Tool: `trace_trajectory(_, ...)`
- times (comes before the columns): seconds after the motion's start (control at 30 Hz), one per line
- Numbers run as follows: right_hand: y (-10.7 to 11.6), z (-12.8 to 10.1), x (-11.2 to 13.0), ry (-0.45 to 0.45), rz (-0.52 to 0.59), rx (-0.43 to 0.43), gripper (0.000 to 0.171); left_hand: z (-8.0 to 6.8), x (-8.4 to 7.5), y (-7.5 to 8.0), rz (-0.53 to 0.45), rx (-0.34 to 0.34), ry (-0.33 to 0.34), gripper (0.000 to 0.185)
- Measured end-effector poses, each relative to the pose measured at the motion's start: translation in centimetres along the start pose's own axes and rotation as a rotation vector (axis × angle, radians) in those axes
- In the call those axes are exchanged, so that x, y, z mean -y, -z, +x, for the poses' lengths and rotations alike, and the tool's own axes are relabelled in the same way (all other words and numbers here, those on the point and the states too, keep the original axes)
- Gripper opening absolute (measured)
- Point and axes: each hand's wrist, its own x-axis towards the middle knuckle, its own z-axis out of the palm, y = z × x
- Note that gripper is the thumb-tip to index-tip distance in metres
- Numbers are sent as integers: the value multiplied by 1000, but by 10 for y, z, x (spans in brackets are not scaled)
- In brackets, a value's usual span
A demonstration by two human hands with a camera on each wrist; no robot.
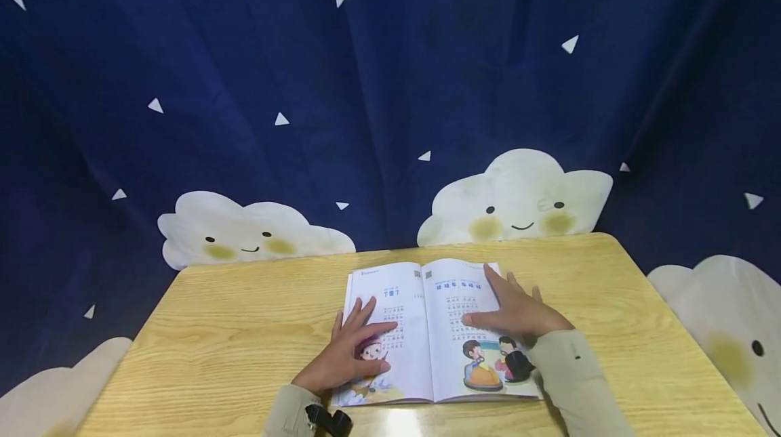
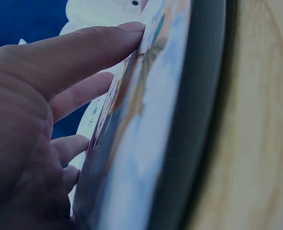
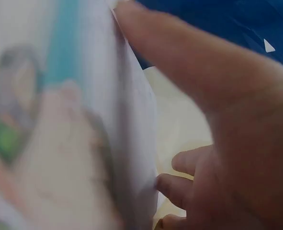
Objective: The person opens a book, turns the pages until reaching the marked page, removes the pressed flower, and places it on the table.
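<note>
An open picture book [image 1: 427, 328] lies flat near the front edge of a pale wooden table [image 1: 244, 328], its two pages spread toward the person seated there. Printed characters run down both pages, with cartoon figures at the bottom of each. The left hand [image 1: 350, 352] rests on the left page, fingers spread and nearly straight, thumb out toward the spine; it appears to press the sheet down so the book stays open rather than to hold anything. The left wrist view shows the fingers [image 2: 84, 52] laid flat along the page surface, tips touching the paper, nothing pinched between them. The right hand [image 1: 518, 311] lies on the right page, palm down, fingers extended toward the outer edge and the thumb pointing inward at the lines of text. From the right wrist camera the picture is blurred: a finger [image 3: 189, 62] reaches along the page edge and the lower fingers look loosely bent beside it, but whether they catch the sheet's edge cannot be told. Both hands seem placed to keep the pages flat. Light-coloured sleeves [image 1: 573, 369] cover both forearms. Behind the table hangs a dark blue curtain [image 1: 390, 85] scattered with small white triangles and smiling cream clouds [image 1: 518, 196].
</note>
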Motion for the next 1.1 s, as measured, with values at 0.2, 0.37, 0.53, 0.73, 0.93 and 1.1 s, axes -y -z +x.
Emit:
trace_trajectory(0.2,-1,2,-3,-1,55,41,118,-1,3,2,23,15,-15,60)
trace_trajectory(0.37,1,1,0,-12,79,24,114,0,2,3,14,3,-25,58)
trace_trajectory(0.53,6,0,3,-22,88,22,115,1,0,2,-1,18,-9,58)
trace_trajectory(0.73,9,0,3,-8,229,72,109,2,0,3,6,-8,-42,59)
trace_trajectory(0.93,9,-2,1,7,241,100,105,3,1,3,19,9,-30,58)
trace_trajectory(1.1,9,-1,1,31,210,122,97,1,2,1,25,5,-8,58)
